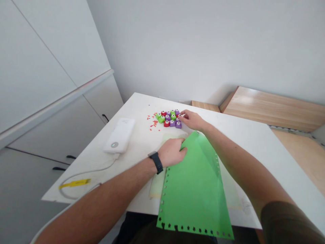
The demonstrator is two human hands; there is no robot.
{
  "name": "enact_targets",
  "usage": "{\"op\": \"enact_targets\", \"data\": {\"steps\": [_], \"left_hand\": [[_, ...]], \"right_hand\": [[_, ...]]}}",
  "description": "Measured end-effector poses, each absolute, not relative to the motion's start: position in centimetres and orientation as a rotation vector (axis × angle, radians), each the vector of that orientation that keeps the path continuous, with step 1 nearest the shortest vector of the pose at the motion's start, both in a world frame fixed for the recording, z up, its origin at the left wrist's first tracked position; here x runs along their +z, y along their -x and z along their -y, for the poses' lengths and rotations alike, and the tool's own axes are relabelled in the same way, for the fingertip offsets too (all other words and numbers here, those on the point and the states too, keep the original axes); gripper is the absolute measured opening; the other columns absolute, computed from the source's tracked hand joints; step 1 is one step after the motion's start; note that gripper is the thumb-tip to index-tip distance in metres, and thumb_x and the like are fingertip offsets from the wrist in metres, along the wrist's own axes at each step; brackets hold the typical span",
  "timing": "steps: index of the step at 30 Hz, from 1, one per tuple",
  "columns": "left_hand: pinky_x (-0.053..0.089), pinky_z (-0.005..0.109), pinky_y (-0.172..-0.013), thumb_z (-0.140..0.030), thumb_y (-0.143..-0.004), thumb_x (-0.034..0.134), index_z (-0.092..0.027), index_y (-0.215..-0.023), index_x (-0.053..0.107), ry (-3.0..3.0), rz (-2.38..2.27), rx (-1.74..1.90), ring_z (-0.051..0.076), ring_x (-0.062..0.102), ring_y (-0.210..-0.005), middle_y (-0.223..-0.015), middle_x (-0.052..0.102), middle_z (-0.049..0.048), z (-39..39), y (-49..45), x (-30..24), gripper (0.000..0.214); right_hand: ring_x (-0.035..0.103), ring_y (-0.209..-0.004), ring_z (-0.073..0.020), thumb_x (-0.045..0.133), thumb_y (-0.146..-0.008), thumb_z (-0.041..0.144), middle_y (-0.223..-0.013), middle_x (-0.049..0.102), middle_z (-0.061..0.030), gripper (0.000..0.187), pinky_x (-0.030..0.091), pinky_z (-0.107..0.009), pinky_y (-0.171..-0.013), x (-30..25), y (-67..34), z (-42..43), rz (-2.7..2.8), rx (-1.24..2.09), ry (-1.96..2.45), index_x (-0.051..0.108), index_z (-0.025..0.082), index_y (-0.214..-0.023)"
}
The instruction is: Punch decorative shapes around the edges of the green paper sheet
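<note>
My left hand [172, 152], with a black band on the wrist, pinches the upper left edge of a green paper sheet [195, 189] whose borders carry punched shapes. The sheet is lifted off the white table [254, 135] and hangs over its near edge. My right hand [192, 119] reaches forward to a cluster of small craft punches [169, 118] in green, purple and red. Its fingertips are closed at the right side of the cluster, on a small red punch. Red paper bits [151, 122] lie scattered left of the punches.
A white power bank [120, 135] lies at the left, its white cable [83, 173] looping toward the near edge beside a yellow tag [74, 183]. Pale paper sheets [157, 184] lie under the green one. White cabinets stand at the left, a wooden surface [274, 103] at the right.
</note>
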State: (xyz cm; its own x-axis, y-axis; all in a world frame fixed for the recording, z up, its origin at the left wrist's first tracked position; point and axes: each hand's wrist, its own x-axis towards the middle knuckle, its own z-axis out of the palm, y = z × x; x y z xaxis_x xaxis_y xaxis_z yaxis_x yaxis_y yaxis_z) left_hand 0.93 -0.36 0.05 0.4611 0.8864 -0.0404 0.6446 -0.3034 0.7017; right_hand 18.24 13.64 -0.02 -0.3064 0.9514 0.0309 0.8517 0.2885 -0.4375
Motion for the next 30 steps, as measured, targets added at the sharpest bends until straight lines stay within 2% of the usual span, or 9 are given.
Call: {"op": "enact_targets", "data": {"steps": [3,9,16,21,27,30], "left_hand": [[0.055,0.037,-0.098,-0.030,-0.093,0.057,-0.021,-0.115,0.075,-2.066,-1.255,0.479,0.030,0.075,-0.107,-0.111,0.081,0.0105,0.3,-0.9,-0.1,0.030],[0.055,0.039,-0.097,-0.030,-0.095,0.053,-0.018,-0.118,0.074,-2.085,-1.233,0.479,0.031,0.075,-0.109,-0.116,0.080,0.0127,0.3,-0.9,-0.5,0.034],[0.055,0.036,-0.097,-0.030,-0.093,0.057,-0.020,-0.116,0.076,-2.057,-1.257,0.476,0.030,0.075,-0.108,-0.114,0.081,0.0111,0.3,-0.9,-0.1,0.030],[0.055,0.036,-0.100,-0.030,-0.094,0.056,-0.020,-0.120,0.075,-2.048,-1.241,0.495,0.029,0.075,-0.111,-0.119,0.080,0.0108,0.3,-1.0,-0.1,0.034],[0.056,0.036,-0.098,-0.031,-0.094,0.059,-0.019,-0.119,0.076,-2.026,-1.272,0.517,0.030,0.076,-0.107,-0.114,0.081,0.0116,0.2,-0.9,-0.1,0.033],[0.057,0.035,-0.096,-0.033,-0.095,0.058,-0.019,-0.119,0.076,-2.018,-1.272,0.532,0.030,0.076,-0.105,-0.114,0.081,0.0115,0.0,-0.7,0.1,0.034]], "right_hand": [[0.069,-0.088,-0.0213,0.059,-0.100,0.045,-0.100,0.078,-0.0062,0.031,0.052,-0.033,-0.081,-0.3,-18.2,-14.1,2.267,0.447,1.676,0.071,0.023,-0.118],[0.069,-0.086,-0.0207,0.063,-0.099,0.038,-0.098,0.078,-0.0036,0.028,0.051,-0.033,-0.081,-0.7,-18.1,-14.7,2.311,0.417,1.639,0.073,0.028,-0.122],[0.069,-0.091,-0.0218,0.065,-0.095,0.032,-0.108,0.078,-0.0081,0.021,0.052,-0.035,-0.084,-0.6,-18.5,-14.5,2.243,0.383,1.645,0.071,0.021,-0.112],[0.069,-0.090,-0.0205,0.056,-0.100,0.038,-0.110,0.077,-0.0083,0.024,0.052,-0.035,-0.081,0.0,-20.5,-14.1,2.079,0.375,1.634,0.065,0.021,-0.115],[0.067,-0.081,-0.0174,0.062,-0.096,0.046,-0.097,0.075,-0.0043,0.025,0.046,-0.028,-0.062,1.5,-24.5,-11.0,1.601,0.619,1.437,0.060,0.023,-0.107],[0.068,-0.083,-0.0173,0.068,-0.092,0.048,-0.100,0.074,-0.0045,0.028,0.046,-0.027,-0.060,2.4,-26.5,-7.9,1.462,0.771,1.319,0.058,0.024,-0.102]]}}
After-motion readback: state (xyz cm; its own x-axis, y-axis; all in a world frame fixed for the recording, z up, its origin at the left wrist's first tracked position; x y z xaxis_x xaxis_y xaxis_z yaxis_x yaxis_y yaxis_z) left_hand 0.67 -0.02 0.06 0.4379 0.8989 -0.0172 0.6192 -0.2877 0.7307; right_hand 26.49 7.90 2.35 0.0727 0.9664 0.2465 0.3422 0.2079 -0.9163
